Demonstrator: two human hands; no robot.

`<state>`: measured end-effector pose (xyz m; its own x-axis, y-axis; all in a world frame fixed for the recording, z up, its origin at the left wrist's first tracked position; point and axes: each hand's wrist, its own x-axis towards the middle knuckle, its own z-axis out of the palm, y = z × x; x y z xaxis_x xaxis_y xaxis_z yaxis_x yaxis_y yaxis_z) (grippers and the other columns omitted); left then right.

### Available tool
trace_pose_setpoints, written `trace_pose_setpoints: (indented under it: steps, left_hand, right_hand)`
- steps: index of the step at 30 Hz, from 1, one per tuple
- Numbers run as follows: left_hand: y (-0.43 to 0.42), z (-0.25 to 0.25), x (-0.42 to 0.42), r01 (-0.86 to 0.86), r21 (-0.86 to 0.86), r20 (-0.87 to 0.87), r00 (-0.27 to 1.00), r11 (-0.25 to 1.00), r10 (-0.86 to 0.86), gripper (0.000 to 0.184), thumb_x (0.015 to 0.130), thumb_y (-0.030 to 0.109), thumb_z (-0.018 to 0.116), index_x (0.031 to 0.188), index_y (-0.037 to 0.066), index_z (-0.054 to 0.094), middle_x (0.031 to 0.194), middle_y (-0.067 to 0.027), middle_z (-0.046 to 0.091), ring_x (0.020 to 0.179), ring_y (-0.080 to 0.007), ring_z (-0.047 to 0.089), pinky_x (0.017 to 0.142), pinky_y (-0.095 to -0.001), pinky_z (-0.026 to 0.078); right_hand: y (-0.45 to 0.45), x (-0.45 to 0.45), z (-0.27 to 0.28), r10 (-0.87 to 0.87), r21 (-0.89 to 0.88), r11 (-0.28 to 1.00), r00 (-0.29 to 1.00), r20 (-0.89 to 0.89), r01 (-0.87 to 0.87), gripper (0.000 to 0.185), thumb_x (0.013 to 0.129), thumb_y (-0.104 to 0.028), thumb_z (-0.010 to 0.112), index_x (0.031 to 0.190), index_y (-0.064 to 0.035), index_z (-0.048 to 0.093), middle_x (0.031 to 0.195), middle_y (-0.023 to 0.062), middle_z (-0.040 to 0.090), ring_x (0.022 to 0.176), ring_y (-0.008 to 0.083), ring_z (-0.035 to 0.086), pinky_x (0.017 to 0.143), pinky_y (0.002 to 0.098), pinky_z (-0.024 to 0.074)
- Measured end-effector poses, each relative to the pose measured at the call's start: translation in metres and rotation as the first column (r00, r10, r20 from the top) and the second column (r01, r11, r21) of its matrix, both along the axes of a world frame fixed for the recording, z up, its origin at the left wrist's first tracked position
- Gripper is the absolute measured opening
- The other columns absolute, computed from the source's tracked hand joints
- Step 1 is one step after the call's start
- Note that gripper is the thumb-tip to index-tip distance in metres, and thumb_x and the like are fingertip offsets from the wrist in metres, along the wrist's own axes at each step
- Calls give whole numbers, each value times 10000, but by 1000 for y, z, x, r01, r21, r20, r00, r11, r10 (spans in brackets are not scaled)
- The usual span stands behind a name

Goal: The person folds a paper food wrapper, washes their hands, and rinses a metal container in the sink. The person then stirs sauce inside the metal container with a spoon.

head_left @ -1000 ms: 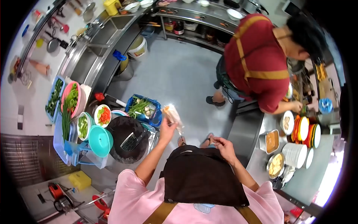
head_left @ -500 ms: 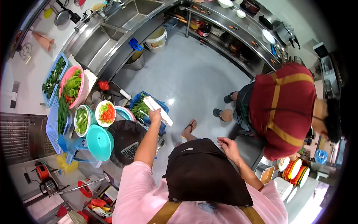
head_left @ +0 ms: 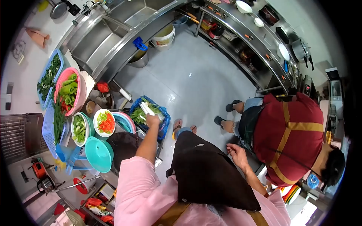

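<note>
My left hand (head_left: 152, 120) is closed around one end of a long, thin white thing (head_left: 146, 109), perhaps a flat board or tray seen nearly edge-on. It is held over a bin lined with a blue plastic bag (head_left: 163, 130), where green leaves and stalks (head_left: 136, 115) lie. Whether the white thing touches the greens, I cannot tell. To the left of this hand stands a dark round block (head_left: 126, 148), partly hidden by my arm. My right hand (head_left: 237, 155) hangs beside the dark apron (head_left: 211, 169), fingers loosely bent and apart, with nothing visible in it.
A bowl of chopped red and green peppers (head_left: 105, 123), a bowl of cut greens (head_left: 78, 130), a turquoise basin (head_left: 98, 154) and a pink basin (head_left: 78, 98) crowd the left. Steel sinks (head_left: 90, 45) stand beyond. A person in a red top (head_left: 290, 135) stands close at right.
My left hand has drawn slightly back and down, and the white thing has turned from its broad side toward its edge. The other person has shifted downward in view. My right-hand fingers have curled somewhat.
</note>
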<state>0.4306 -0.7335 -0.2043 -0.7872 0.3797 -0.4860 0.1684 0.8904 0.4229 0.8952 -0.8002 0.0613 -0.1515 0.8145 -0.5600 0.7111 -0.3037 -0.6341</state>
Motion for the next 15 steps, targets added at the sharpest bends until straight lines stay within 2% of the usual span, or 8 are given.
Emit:
trace_pose_setpoints:
  steps: [1, 2, 3, 4, 6, 9, 12, 15]
  left_hand:
    - [-2, 5, 19, 100, 150, -72, 993, 984, -90, 596, 756, 232, 744, 1263, -40, 586, 1167, -278, 652, 1118, -415, 631, 973, -454, 504]
    - [1, 8, 30, 261, 170, -64, 965, 950, -253, 672, 747, 199, 740, 1337, -40, 526, 1284, -288, 590, 1229, -410, 560, 1055, -437, 445]
    - [0, 4, 46, 333, 280, -172, 940, 900, -294, 743, 745, 180, 753, 1397, -21, 458, 1406, -277, 499, 1326, -419, 460, 1135, -435, 356]
    - [4, 14, 57, 379, 349, -128, 925, 857, -357, 817, 766, 137, 746, 1474, 10, 358, 1499, -252, 400, 1398, -421, 363, 1184, -449, 278]
    - [18, 51, 78, 389, 510, -114, 915, 767, -388, 843, 795, 92, 721, 1519, 23, 294, 1552, -236, 329, 1439, -402, 311, 1199, -456, 250]
    - [44, 113, 90, 466, 672, -110, 831, 576, -545, 870, 818, 67, 692, 1555, 33, 230, 1597, -212, 262, 1475, -380, 257, 1209, -445, 230]
    - [70, 146, 98, 539, 722, -167, 744, 433, -648, 875, 830, 77, 681, 1566, 35, 208, 1608, -203, 251, 1478, -380, 254, 1208, -439, 230]
    - [92, 165, 110, 560, 755, -161, 664, 343, -730, 849, 850, 119, 676, 1564, 27, 226, 1610, -200, 254, 1476, -362, 264, 1207, -443, 233]
  right_hand:
    - [10, -6, 5, 21, 19, 1000, 1000, -5, -20, 331, 934, -82, 520, 1231, 1, 641, 1111, 176, 715, 972, 295, 692, 888, 362, 524]
    - [23, -16, 14, 39, 39, 998, 999, -9, -38, 332, 937, -91, 519, 1231, 0, 641, 1114, 180, 713, 975, 305, 692, 890, 365, 523]
    - [35, -25, 21, 54, 61, 997, 998, -11, -53, 333, 939, -99, 517, 1231, 0, 642, 1116, 184, 711, 978, 314, 692, 893, 369, 523]
    - [43, -31, 24, 33, 50, 998, 999, -18, -32, 332, 941, -105, 515, 1230, -1, 643, 1119, 185, 710, 980, 316, 691, 894, 371, 522]
    - [51, -38, 31, -25, 23, 999, 999, -30, 26, 332, 944, -115, 511, 1226, -1, 644, 1125, 186, 709, 986, 320, 690, 896, 375, 522]
    - [48, -41, 34, -70, 39, 997, 998, -10, 70, 337, 938, -115, 499, 1223, -23, 652, 1133, 178, 711, 985, 336, 686, 902, 378, 521]
    - [33, -38, 31, -142, 41, 989, 990, 7, 142, 340, 932, -88, 496, 1228, -43, 658, 1127, 164, 715, 989, 334, 688, 906, 376, 525]
    - [17, -36, 36, -213, 43, 976, 977, 8, 213, 340, 920, -37, 514, 1230, -37, 655, 1112, 165, 718, 982, 317, 699, 894, 368, 535]
